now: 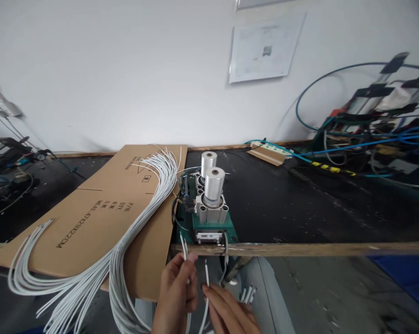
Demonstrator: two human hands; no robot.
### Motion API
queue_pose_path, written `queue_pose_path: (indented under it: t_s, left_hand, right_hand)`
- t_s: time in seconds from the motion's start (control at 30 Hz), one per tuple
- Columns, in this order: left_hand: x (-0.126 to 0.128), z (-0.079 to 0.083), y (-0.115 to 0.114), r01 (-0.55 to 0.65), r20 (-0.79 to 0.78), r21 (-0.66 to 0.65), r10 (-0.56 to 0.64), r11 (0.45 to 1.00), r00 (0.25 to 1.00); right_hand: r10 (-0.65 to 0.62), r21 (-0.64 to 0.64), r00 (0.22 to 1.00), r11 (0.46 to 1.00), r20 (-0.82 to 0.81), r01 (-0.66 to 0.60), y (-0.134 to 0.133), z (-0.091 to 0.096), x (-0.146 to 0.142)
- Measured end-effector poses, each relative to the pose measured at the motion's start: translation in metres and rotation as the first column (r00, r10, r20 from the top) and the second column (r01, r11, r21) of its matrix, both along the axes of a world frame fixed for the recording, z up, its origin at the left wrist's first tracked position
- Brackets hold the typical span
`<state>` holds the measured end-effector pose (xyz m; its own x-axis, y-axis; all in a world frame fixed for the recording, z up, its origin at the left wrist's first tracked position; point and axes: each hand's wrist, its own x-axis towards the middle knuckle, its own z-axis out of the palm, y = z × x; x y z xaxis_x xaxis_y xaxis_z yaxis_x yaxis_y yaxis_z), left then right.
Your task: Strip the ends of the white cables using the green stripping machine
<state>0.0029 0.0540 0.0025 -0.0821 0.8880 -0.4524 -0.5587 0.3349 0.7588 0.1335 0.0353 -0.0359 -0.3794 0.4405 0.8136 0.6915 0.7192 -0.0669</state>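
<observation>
My left hand (pixel 179 285) is closed around a couple of white cables (pixel 183 245), their ends pointing up near the table's front edge. Beside it, my right hand (pixel 226 306) pinches another white cable (pixel 207 273) between thumb and fingers; its tip shows small coloured wires. Several more cable ends (pixel 248 294) stick out past my right hand, over my leg. Just beyond both hands stands a pneumatic fixture (pixel 212 208) with two silver cylinders on a green base. A thick bundle of white cables (pixel 139 222) lies to the left, hanging over the table edge.
A flat cardboard sheet (pixel 91 222) lies under the bundle. On the black table (pixel 282 208), a power strip (pixel 272 149) and blue air hoses (pixel 351 148) sit at the back right, near another machine (pixel 372 106). More equipment (pixel 14 157) stands at far left. A paper sheet (pixel 265 51) hangs on the wall.
</observation>
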Motion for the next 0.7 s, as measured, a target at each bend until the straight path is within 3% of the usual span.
queue_pose_path:
  t_s: [0.1,0.27,0.47,0.7]
  left_hand:
    - [-0.004,0.001,0.011,-0.105,0.061,0.004,0.104,0.994,0.993]
    - [-0.005,0.019,0.023,-0.216,0.111,-0.029,0.218,0.976,0.970]
    - [0.002,0.017,0.030,-0.214,0.126,0.013,0.210,0.977,0.969]
    - [0.003,0.007,0.036,-0.181,0.142,0.042,0.174,0.983,0.975]
  right_hand:
    - [-0.010,-0.033,0.995,0.999,-0.102,0.006,0.009,-0.004,-0.001]
    - [-0.019,-0.114,0.969,0.993,-0.246,-0.009,0.023,-0.012,-0.002]
    - [0.002,-0.117,0.965,0.993,-0.264,-0.034,0.036,-0.013,0.002]
    - [-0.077,-0.086,0.958,0.995,-0.277,0.055,0.044,-0.001,-0.001]
